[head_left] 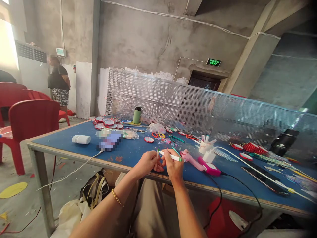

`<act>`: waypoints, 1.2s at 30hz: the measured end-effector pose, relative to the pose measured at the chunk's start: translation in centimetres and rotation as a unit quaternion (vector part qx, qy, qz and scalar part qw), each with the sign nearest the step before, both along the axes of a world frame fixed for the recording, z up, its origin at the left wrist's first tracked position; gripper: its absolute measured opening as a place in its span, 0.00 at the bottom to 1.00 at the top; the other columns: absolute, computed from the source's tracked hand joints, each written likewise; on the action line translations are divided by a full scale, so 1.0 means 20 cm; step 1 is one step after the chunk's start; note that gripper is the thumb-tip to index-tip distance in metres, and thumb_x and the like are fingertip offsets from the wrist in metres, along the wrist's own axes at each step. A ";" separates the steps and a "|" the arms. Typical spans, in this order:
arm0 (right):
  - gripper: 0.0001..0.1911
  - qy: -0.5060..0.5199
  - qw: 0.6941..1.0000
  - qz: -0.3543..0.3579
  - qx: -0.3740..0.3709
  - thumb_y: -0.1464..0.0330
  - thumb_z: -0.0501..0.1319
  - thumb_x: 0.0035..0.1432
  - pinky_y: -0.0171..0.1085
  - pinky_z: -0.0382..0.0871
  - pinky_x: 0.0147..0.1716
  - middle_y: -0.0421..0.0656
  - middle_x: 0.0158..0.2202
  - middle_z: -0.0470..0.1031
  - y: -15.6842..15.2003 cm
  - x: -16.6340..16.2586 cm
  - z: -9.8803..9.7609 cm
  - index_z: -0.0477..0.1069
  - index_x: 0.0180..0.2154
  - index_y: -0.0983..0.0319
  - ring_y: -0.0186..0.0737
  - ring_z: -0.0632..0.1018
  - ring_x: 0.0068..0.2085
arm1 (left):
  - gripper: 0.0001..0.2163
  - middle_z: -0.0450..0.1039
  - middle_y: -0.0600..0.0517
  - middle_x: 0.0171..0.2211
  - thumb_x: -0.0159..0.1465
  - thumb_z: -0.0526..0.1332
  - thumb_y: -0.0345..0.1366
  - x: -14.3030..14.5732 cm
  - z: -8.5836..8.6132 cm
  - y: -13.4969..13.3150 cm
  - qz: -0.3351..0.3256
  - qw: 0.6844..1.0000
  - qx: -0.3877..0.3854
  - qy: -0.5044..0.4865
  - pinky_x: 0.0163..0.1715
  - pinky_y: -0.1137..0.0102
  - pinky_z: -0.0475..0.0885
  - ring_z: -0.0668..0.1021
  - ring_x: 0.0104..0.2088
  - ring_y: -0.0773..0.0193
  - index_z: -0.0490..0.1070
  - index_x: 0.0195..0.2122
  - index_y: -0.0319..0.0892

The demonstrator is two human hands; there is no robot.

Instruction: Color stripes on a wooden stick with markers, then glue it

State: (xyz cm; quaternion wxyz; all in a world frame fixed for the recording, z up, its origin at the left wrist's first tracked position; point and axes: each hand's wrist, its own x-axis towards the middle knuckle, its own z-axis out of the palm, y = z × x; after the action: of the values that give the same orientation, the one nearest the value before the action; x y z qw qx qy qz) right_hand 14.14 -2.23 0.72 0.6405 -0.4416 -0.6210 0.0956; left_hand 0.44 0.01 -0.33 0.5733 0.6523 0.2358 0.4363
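Note:
Both of my hands meet over the front edge of the blue table. My right hand (pixel 174 168) grips a white marker (pixel 175 157) with a green end, pointed toward the left. In the pinched fingers of my left hand (pixel 147 164) is a small pale strip with a green tip (pixel 158 154), too small to name. The marker's tip is close beside that strip; I cannot tell whether they touch. Just right of my right hand lies a pink corded tool (pixel 195 162) that looks like a hot glue gun.
On the blue table (pixel 133 152) are a white bottle (pixel 81 139), a green flask (pixel 137 115), red-rimmed discs (pixel 109 123), pliers (pixel 177 138), a cup of markers (pixel 206 145) and a black phone (pixel 264 180). Red chairs (pixel 34 119) and a standing person (pixel 59 82) are at left.

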 end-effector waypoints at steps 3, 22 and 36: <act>0.15 -0.004 1.000 0.005 -0.001 0.58 0.58 0.63 0.32 0.65 0.18 0.36 0.21 0.71 0.00 0.00 -0.01 0.73 0.30 0.60 0.32 0.70 0.17 | 0.12 0.77 0.53 0.24 0.61 0.60 0.47 0.00 0.00 0.00 0.001 1.000 0.000 -0.002 0.31 0.64 0.79 0.83 0.27 0.57 0.62 0.31 0.44; 0.17 0.015 1.000 0.002 0.001 0.55 0.59 0.63 0.32 0.65 0.18 0.36 0.20 0.71 0.01 0.00 -0.01 0.74 0.30 0.60 0.31 0.70 0.17 | 0.13 0.77 0.53 0.23 0.61 0.61 0.47 0.00 0.00 0.00 0.001 1.000 -0.005 -0.003 0.31 0.65 0.78 0.83 0.27 0.58 0.63 0.30 0.44; 0.16 0.007 1.000 -0.002 0.001 0.56 0.59 0.62 0.32 0.65 0.18 0.36 0.20 0.70 0.00 0.00 0.00 0.74 0.29 0.60 0.31 0.69 0.16 | 0.13 0.78 0.52 0.25 0.60 0.60 0.48 0.00 0.01 -0.01 -0.007 1.000 -0.010 -0.005 0.31 0.65 0.78 0.83 0.27 0.58 0.62 0.31 0.45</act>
State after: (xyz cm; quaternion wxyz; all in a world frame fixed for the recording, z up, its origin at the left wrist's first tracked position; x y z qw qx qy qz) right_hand 14.15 -2.19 0.67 0.6452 -0.4415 -0.6159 0.0972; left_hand 0.43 -0.11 -0.09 0.5838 0.6460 0.2326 0.4333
